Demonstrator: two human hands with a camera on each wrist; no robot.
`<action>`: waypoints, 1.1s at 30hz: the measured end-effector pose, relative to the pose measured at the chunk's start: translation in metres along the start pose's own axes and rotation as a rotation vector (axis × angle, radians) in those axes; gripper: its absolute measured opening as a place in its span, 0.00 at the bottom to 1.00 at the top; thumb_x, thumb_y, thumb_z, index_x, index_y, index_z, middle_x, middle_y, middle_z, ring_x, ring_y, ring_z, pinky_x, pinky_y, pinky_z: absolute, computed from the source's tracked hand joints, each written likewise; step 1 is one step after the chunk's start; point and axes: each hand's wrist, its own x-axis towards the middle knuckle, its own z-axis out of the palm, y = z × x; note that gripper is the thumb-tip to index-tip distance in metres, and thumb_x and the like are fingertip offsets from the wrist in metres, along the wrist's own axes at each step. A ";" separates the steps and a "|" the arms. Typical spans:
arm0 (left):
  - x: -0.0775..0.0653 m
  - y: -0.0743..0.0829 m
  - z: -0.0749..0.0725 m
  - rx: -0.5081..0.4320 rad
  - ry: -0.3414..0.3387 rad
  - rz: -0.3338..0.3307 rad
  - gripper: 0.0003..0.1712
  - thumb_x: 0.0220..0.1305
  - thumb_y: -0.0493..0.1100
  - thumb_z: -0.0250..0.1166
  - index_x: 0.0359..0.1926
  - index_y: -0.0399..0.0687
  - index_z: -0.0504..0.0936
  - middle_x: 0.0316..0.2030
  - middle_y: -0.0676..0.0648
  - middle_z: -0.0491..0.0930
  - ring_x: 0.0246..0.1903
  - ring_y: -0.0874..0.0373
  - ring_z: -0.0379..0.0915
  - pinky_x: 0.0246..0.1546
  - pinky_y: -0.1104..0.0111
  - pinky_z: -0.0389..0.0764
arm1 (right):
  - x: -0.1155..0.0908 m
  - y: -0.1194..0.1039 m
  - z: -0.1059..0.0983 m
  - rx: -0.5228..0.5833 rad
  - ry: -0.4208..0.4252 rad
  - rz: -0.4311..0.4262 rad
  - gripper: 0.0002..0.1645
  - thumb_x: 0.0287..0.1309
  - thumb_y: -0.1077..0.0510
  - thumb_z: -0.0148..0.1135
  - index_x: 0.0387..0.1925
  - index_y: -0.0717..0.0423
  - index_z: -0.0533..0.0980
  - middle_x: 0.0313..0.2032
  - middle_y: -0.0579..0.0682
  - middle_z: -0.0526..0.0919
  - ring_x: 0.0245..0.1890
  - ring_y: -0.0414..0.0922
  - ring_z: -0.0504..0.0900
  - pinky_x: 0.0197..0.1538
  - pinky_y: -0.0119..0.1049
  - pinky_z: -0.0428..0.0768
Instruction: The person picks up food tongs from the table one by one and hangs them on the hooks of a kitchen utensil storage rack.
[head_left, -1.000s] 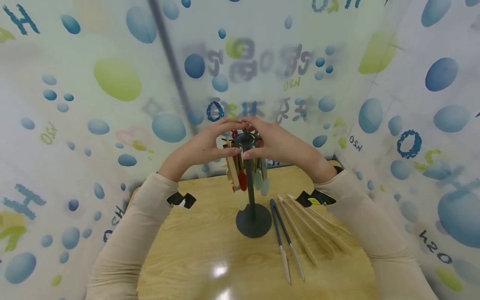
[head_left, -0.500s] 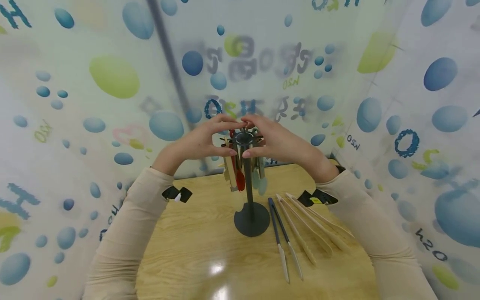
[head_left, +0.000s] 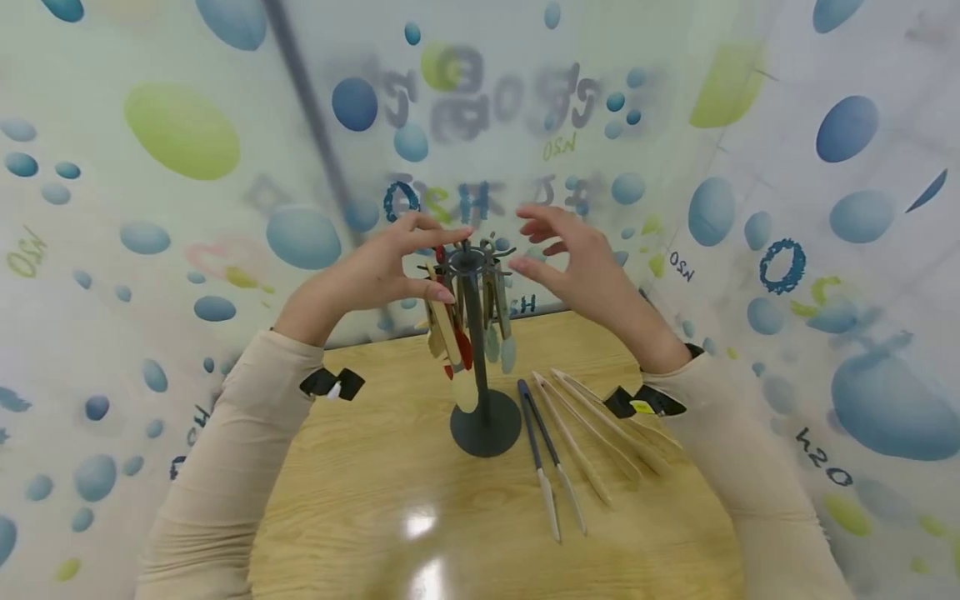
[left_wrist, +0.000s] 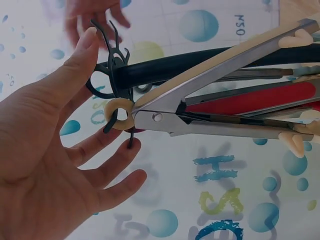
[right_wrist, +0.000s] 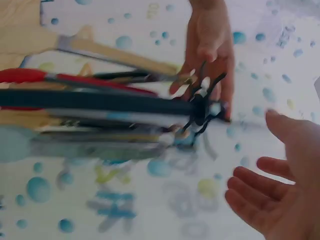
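A dark hook rack (head_left: 486,427) on a round base stands upright on the table, hung with several kitchen tongs. My left hand (head_left: 375,271) spreads around the left side of its hooked top, thumb and fingers apart. In the left wrist view, the left thumb (left_wrist: 86,42) lies close to the hook tips, and beige-and-steel tongs (left_wrist: 155,119) hang by a ring just past the fingers. Red tongs (right_wrist: 100,82) and pale-green tongs (right_wrist: 95,148) hang there too. My right hand (head_left: 583,265) is right of the top, apart from it, with loosely bent fingers and nothing held.
On the wooden table (head_left: 352,508), right of the base, lie dark-blue-handled tongs (head_left: 537,446) and several pale beige tongs (head_left: 573,433) fanned out side by side. A patterned curtain wall (head_left: 450,150) rises close behind the table and along both sides.
My right hand has pulled away from the rack's top to the right. My left hand remains at the rack's left side, and the hanging tongs have shifted around, a pale wide end now showing low.
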 end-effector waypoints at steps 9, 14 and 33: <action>-0.002 0.006 -0.005 0.039 -0.024 -0.035 0.48 0.58 0.51 0.71 0.76 0.71 0.56 0.64 0.42 0.61 0.53 0.48 0.67 0.49 0.56 0.73 | -0.073 0.127 0.049 -0.084 -0.043 0.304 0.25 0.69 0.53 0.59 0.63 0.59 0.73 0.52 0.62 0.82 0.51 0.57 0.81 0.53 0.54 0.80; -0.008 0.004 -0.008 0.034 -0.031 -0.064 0.48 0.59 0.50 0.70 0.76 0.72 0.55 0.65 0.41 0.60 0.54 0.49 0.67 0.50 0.55 0.73 | -0.117 0.188 0.102 -0.237 -0.282 0.403 0.27 0.66 0.54 0.62 0.62 0.61 0.73 0.56 0.66 0.80 0.53 0.61 0.81 0.52 0.55 0.81; -0.007 0.011 -0.004 0.045 -0.064 -0.058 0.47 0.62 0.51 0.69 0.77 0.66 0.55 0.63 0.41 0.60 0.52 0.49 0.65 0.50 0.55 0.72 | -0.161 0.236 0.138 -0.357 -0.371 0.471 0.31 0.56 0.64 0.61 0.63 0.58 0.75 0.58 0.59 0.81 0.53 0.56 0.83 0.50 0.52 0.81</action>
